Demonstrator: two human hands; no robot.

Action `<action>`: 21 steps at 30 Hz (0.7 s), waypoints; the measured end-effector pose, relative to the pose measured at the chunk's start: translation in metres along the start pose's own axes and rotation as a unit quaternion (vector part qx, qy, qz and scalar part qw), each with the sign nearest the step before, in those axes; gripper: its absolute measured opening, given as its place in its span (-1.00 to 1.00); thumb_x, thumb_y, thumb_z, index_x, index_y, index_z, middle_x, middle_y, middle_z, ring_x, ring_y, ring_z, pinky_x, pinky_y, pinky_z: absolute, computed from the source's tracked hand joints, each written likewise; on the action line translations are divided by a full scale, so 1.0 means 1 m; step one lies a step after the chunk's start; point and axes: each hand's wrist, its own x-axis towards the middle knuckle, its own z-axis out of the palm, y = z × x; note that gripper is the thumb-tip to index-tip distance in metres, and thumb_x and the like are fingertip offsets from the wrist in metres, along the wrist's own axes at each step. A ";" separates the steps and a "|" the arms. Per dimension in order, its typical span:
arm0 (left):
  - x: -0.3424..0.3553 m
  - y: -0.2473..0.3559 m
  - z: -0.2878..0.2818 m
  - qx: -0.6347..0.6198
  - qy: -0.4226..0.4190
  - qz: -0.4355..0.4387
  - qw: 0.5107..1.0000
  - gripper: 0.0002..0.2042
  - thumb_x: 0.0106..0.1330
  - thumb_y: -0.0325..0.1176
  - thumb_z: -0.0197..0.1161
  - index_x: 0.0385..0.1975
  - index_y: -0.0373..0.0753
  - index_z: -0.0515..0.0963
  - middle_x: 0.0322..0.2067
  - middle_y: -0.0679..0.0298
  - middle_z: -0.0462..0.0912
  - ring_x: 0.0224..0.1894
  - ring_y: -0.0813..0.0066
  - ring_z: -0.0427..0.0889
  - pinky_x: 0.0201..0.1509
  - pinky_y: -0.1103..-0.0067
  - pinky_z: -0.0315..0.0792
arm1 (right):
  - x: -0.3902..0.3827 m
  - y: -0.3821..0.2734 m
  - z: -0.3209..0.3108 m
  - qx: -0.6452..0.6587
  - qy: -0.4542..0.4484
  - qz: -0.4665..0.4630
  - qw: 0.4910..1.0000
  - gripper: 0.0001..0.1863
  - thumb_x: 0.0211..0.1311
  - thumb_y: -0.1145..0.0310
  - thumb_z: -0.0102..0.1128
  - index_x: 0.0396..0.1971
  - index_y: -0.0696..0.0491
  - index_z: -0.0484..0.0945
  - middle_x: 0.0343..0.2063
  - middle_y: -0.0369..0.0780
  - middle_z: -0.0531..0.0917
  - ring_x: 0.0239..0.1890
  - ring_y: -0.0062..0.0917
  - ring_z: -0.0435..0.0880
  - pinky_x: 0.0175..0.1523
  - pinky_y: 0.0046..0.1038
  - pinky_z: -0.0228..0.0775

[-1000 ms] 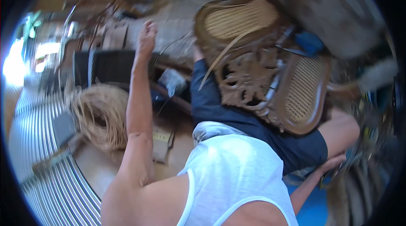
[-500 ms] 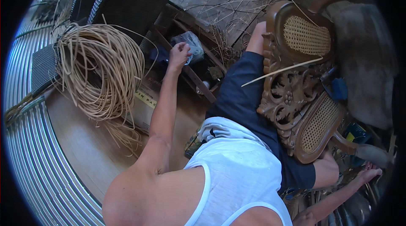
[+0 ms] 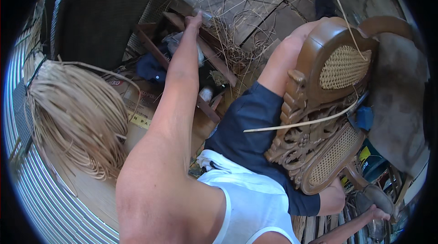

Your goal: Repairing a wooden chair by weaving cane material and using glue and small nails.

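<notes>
My left hand (image 3: 194, 21) is stretched far forward over a low wooden frame (image 3: 216, 61). Its fingers are bent at a see-through item (image 3: 203, 15), too small to identify. Beneath that forearm lies a clear plastic bag (image 3: 175, 43). At the lower right, my right hand (image 3: 379, 214) is low, fingers apart, beside the curved wooden arm of a chair; it appears to hold nothing. The carved wooden chair (image 3: 292, 134) leans across my legs, with an upper woven cane panel (image 3: 344, 70) and a lower one (image 3: 335, 155). A loose cane strand (image 3: 292, 126) sticks out from it.
A big bundle of rattan strands (image 3: 77, 111) hangs at the left, before corrugated metal sheeting (image 3: 45, 198). Behind it stands a dark woven seat (image 3: 96, 25). Cane scraps (image 3: 232, 43) litter the plank floor. A cardboard box (image 3: 139, 100) sits below my left arm.
My left hand has moved forward from above the plastic bag to beyond it. My right hand has come lower and inward. The view has shifted, and the cane strand has swung lower.
</notes>
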 end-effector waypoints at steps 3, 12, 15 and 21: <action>-0.030 0.023 0.084 -0.042 -0.048 -0.024 0.998 -0.18 0.13 -0.01 0.52 0.20 -0.57 0.39 0.11 -0.15 0.59 0.14 0.06 0.61 0.21 0.27 0.47 | 0.011 -0.032 -0.034 -0.001 -0.016 -0.013 1.000 -0.01 0.32 -0.40 -0.45 0.27 0.26 0.36 0.23 0.04 0.49 0.28 -0.10 0.48 0.44 -0.09 0.27; -0.001 0.027 0.081 0.033 -0.062 -0.124 0.990 -0.46 0.00 -0.06 0.61 -0.13 -0.28 0.59 -0.27 0.17 0.63 -0.25 0.35 0.61 -0.23 0.29 0.48 | 0.036 0.007 0.038 -0.056 -0.029 -0.010 0.998 0.00 0.35 -0.40 -0.37 0.29 0.32 0.34 0.26 0.12 0.45 0.30 -0.10 0.46 0.42 -0.14 0.29; 0.006 0.031 0.086 0.038 -0.079 -0.124 0.988 -0.47 0.00 -0.03 0.58 -0.11 -0.20 0.60 -0.23 0.20 0.63 -0.14 0.38 0.57 -0.15 0.15 0.42 | 0.029 0.021 0.068 -0.067 -0.036 0.006 0.997 0.00 0.36 -0.40 -0.36 0.29 0.32 0.34 0.26 0.12 0.44 0.31 -0.10 0.45 0.42 -0.14 0.28; -0.081 0.036 0.029 -0.306 -0.220 -0.170 0.911 -0.20 0.05 0.06 0.46 0.30 -0.13 0.36 0.19 0.11 0.42 0.20 -0.02 0.34 0.26 -0.39 0.03 | 0.010 0.014 0.067 -0.096 0.006 0.010 0.995 0.00 0.36 -0.40 -0.35 0.29 0.32 0.33 0.27 0.13 0.43 0.31 -0.10 0.45 0.42 -0.15 0.28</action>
